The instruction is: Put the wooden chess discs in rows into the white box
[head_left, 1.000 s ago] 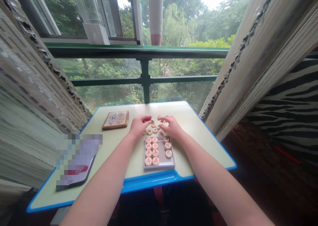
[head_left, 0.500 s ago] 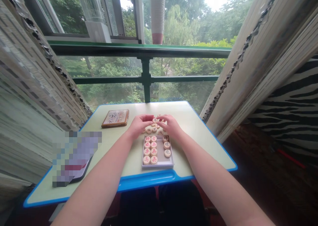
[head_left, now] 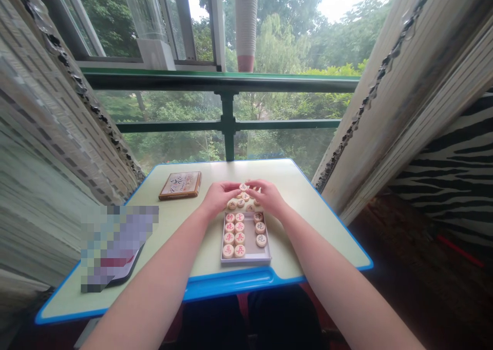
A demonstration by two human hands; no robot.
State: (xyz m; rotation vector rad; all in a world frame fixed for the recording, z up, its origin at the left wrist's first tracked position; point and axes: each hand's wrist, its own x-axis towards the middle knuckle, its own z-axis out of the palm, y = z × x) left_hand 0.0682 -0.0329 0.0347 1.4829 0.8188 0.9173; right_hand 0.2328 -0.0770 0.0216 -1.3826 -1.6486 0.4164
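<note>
My left hand (head_left: 216,197) and my right hand (head_left: 268,196) meet over a small heap of loose round wooden chess pieces (head_left: 239,203) on the table. Both sets of fingertips close in a pinch on one raised chess piece (head_left: 243,187) held between them. Just in front of the hands lies a shallow white tray (head_left: 247,258). Its left side holds two columns of red-marked pieces (head_left: 234,235), and three dark-marked pieces (head_left: 260,228) sit on its right side. Part of the loose heap is hidden under my hands.
A brown box lid (head_left: 180,185) lies at the table's back left. A blurred flat object (head_left: 115,247) rests near the left front corner. The pale green table has a blue rim (head_left: 231,282). A green railing (head_left: 227,81) and window stand behind, and woven blinds flank both sides.
Both hands have drawn together from resting on the loose pieces. Their fingertips now pinch one piece lifted above the heap. The view shifted slightly.
</note>
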